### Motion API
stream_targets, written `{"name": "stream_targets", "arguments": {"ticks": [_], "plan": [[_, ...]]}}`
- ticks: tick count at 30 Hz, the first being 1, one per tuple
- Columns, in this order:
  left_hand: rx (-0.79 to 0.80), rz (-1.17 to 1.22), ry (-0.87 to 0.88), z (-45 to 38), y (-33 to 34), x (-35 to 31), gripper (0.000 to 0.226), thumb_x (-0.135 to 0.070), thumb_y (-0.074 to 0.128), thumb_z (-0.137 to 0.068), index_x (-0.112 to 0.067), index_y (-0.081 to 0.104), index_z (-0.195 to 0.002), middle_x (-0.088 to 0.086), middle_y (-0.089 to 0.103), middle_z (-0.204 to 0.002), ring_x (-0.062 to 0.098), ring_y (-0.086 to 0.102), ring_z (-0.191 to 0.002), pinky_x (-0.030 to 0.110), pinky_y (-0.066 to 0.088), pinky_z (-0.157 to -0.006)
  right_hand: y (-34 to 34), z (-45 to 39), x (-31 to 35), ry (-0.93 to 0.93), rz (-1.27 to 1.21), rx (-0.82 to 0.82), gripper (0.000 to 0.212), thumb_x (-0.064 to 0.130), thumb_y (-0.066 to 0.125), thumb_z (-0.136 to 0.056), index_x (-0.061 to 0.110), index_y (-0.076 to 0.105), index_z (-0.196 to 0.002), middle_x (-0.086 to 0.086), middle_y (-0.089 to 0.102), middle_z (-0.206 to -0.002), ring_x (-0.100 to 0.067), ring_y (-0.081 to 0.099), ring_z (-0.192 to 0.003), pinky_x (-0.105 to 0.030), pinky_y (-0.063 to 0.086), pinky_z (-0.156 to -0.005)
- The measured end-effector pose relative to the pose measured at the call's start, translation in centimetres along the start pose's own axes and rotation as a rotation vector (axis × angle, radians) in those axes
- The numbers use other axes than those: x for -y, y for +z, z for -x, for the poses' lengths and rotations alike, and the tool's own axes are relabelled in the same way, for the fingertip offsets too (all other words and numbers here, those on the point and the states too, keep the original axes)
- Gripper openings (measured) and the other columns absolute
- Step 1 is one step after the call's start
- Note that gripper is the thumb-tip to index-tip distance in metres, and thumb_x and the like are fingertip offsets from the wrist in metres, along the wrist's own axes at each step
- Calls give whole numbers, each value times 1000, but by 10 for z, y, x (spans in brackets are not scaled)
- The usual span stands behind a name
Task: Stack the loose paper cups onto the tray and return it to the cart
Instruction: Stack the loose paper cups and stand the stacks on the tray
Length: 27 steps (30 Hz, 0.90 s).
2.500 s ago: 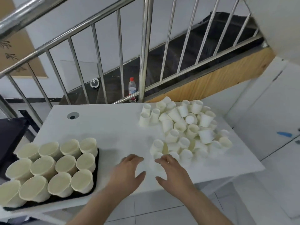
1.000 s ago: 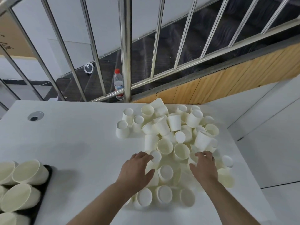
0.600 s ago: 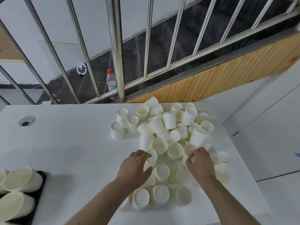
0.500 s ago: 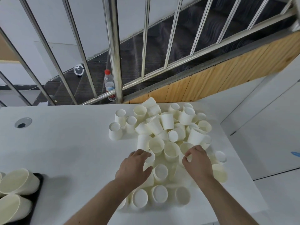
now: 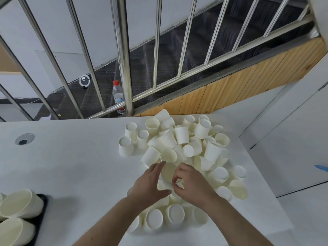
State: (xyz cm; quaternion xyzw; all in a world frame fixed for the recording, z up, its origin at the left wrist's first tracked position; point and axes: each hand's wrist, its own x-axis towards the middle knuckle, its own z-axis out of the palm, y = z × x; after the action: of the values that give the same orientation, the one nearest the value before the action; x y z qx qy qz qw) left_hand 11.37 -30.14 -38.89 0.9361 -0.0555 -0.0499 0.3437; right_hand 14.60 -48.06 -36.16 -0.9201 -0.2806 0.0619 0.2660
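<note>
Both hands' grip on one cream paper cup: left hand steadies, right hand pinches rim, prob. to nest.

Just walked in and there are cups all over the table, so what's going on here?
A person is sorting a heap of loose paper cups on a white table. Both hands are at the near side of the heap: the left hand and right hand together hold one cup, open end up. A black tray with stacked cups sits at the table's left edge.
</note>
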Motion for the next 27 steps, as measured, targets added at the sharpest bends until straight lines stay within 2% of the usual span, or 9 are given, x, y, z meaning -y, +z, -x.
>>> {"name": "stream_targets", "arguments": {"ticks": [5, 9, 12, 16, 21, 27], "plan": [[-30, 2, 23, 3, -1, 3, 87, -40, 71, -76, -25, 24, -148, -14, 34, -145, 7, 44, -126, 26, 47, -93, 11, 3, 8, -93, -47, 48, 12, 24, 64, -85, 15, 68, -93, 10, 53, -100, 3, 43, -91, -17, 43, -81], [-54, -35, -10, 5, -5, 12, 84, -38, 68, -77, -24, 25, -148, -13, 36, -141, 9, 45, -123, 25, 48, -88, 11, 1, 7, -70, -64, 55, 25, 25, 61, -84, 22, 65, -109, 20, 49, -109, 4, 47, -103, -18, 46, -85], [-72, -72, -62, 8, -12, 20, 82, -36, 67, -77, -25, 25, -147, -13, 33, -142, 10, 44, -123, 24, 48, -87, 5, -3, -4, 41, 5, 39, 39, 21, 59, -85, 27, 57, -124, 19, 44, -121, 2, 44, -115, -19, 45, -91], [-75, -80, -102, 10, -21, 26, 78, -31, 66, -77, -27, 27, -144, -13, 35, -138, 10, 48, -116, 25, 49, -82, 6, -12, -25, 237, 165, 129, 59, 25, 59, -87, 28, 38, -142, 9, 33, -138, -11, 35, -127, -26, 45, -96], [-71, -97, -127, 11, -29, 32, 74, -28, 64, -78, -29, 27, -142, -11, 36, -133, 12, 49, -111, 26, 50, -78, 19, -31, -39, 390, 272, 219, 64, 38, 58, -90, 28, 28, -146, -3, 22, -152, -24, 28, -137, -34, 45, -100], [-46, -108, -162, 10, -35, 36, 76, -27, 62, -79, -30, 24, -144, -10, 34, -134, 13, 47, -114, 29, 50, -82, 36, -47, -42, 467, 261, 249, 60, 40, 64, -89, 23, 36, -139, -7, 31, -141, -27, 38, -129, -35, 46, -97]]}}
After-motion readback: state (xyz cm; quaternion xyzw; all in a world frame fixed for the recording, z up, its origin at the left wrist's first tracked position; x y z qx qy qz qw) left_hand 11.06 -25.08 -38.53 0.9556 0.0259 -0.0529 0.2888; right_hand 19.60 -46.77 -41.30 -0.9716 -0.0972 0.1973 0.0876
